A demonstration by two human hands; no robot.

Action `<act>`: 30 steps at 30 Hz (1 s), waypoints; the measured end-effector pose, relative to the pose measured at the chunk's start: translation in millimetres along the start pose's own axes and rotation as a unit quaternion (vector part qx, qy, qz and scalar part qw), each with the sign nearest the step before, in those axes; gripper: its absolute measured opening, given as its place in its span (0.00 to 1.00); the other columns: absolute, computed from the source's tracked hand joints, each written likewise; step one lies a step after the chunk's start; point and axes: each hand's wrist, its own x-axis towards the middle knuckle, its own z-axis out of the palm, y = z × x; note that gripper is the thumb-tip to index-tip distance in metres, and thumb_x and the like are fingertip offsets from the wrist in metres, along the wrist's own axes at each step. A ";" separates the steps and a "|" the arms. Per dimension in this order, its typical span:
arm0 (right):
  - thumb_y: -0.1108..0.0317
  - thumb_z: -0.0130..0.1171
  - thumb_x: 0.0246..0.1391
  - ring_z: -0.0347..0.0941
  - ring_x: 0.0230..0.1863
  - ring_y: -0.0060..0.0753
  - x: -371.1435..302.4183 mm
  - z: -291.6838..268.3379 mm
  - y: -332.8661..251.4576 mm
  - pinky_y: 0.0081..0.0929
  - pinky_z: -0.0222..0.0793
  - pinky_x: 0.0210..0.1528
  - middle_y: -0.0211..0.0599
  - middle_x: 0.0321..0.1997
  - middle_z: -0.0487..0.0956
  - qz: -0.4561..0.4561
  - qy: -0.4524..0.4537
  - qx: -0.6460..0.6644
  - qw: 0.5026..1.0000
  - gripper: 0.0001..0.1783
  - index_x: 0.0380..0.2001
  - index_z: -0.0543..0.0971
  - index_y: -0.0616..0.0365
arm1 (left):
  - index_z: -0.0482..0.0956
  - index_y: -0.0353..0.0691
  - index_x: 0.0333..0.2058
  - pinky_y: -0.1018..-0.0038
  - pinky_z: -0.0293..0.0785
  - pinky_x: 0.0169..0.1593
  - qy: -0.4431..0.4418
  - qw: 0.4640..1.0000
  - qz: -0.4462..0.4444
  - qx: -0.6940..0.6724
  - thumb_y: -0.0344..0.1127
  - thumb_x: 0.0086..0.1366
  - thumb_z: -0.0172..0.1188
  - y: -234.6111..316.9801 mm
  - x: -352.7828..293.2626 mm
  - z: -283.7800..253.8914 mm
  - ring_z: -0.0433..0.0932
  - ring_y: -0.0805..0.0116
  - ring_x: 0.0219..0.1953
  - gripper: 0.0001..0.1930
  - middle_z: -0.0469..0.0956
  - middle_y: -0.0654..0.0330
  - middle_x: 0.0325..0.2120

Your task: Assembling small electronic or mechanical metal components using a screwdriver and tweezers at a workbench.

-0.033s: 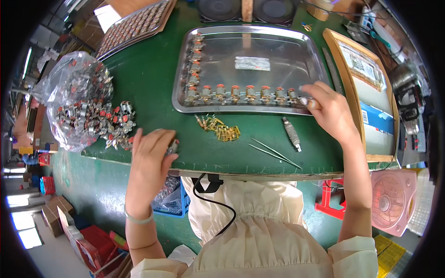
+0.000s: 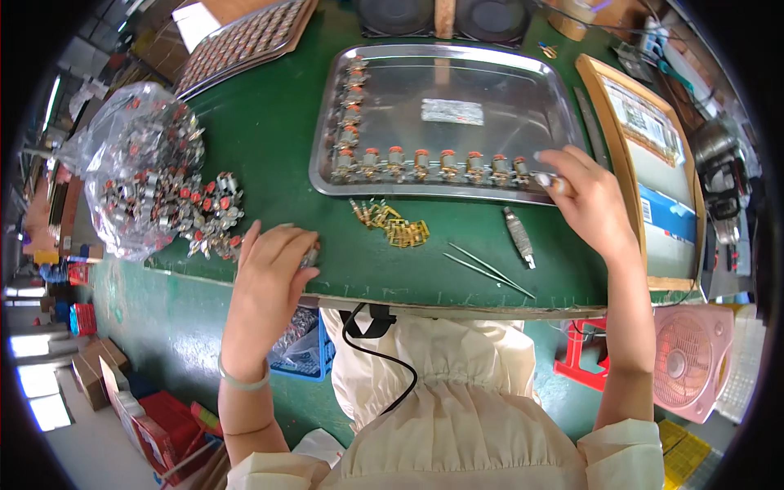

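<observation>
My left hand (image 2: 271,268) is over the green table near its front edge, fingers curled around a small silvery metal part (image 2: 310,258) that is mostly hidden. At the near right corner of the shiny metal tray (image 2: 523,86), my right hand (image 2: 590,200) has thumb and fingers drawn together. What they pinch, if anything, cannot be made out. Beside those fingertips stands the end piece (image 2: 520,170) of a row of small metal components with orange-red tops. The row runs along the tray's near side, and another (image 2: 353,106) lines its left side.
Left lies a clear plastic bag (image 2: 106,155) spilling similar components (image 2: 214,204). Brass-coloured clips (image 2: 400,232), tweezers (image 2: 490,269) and a knurled metal tool (image 2: 518,237) lie before the tray. A wooden-framed box (image 2: 645,204) stands right; a filled tray (image 2: 245,45) is far left.
The table and everything on it appear slightly further right in the picture. Both hands keep nearly the same poses and places.
</observation>
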 end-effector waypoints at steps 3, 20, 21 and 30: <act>0.80 0.57 0.35 0.69 0.26 0.43 -1.6 -6.6 -28.0 0.31 0.65 0.27 0.40 0.27 0.70 0.017 0.006 0.074 0.997 0.17 0.34 0.73 0.60 | 0.69 0.38 0.45 0.60 0.56 0.55 0.019 0.999 -0.016 -0.040 0.29 0.43 0.61 -0.5 1.4 -7.0 0.64 0.52 0.48 0.26 0.67 0.54 0.43; 0.65 0.61 0.38 0.59 0.13 0.26 65.0 83.0 -159.3 0.24 0.56 0.18 0.36 0.11 0.64 0.051 -0.280 0.254 0.924 0.15 0.28 0.74 0.66 | 0.74 0.40 0.34 0.59 0.62 0.52 0.219 0.968 0.120 -0.037 0.29 0.42 0.61 -25.7 -9.2 36.6 0.72 0.63 0.40 0.16 0.74 0.62 0.35; 0.65 0.61 0.38 0.59 0.13 0.26 66.7 82.1 -159.0 0.24 0.56 0.18 0.36 0.11 0.64 0.047 -0.280 0.254 0.925 0.15 0.28 0.74 0.66 | 0.74 0.40 0.34 0.59 0.62 0.52 0.221 0.968 0.118 -0.035 0.29 0.42 0.61 -28.5 -9.7 39.3 0.72 0.63 0.40 0.16 0.74 0.62 0.35; 0.63 0.63 0.41 0.58 0.16 0.14 66.4 63.5 -149.5 0.17 0.55 0.19 0.25 0.14 0.66 0.085 -0.314 0.390 0.862 0.14 0.25 0.74 0.63 | 0.70 0.38 0.46 0.54 0.48 0.58 0.204 0.961 0.102 -0.153 0.40 0.49 0.60 -15.7 -10.1 26.2 0.62 0.54 0.54 0.24 0.65 0.53 0.50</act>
